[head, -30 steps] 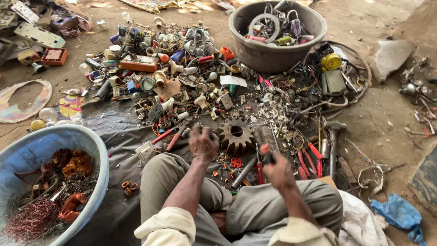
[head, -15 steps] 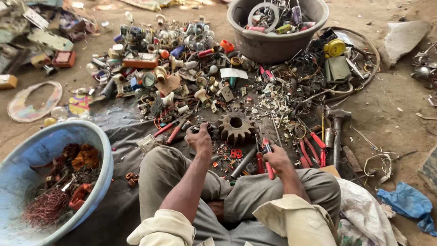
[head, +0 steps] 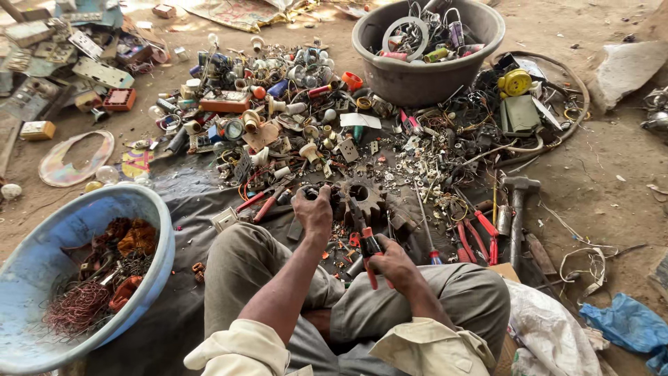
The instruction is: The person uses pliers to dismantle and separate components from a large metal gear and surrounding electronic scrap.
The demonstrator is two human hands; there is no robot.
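A small dark scrap part sat gripped in my left hand, just beside the rusted gear. My right hand clasped red-handled pliers above my knees, scrap strewn beyond, blue basin leftward.

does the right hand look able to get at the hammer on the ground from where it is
Probably yes, but not right away: the right hand is shut on red-handled pliers. The hammer lies uncovered on that side, only loose tools between.
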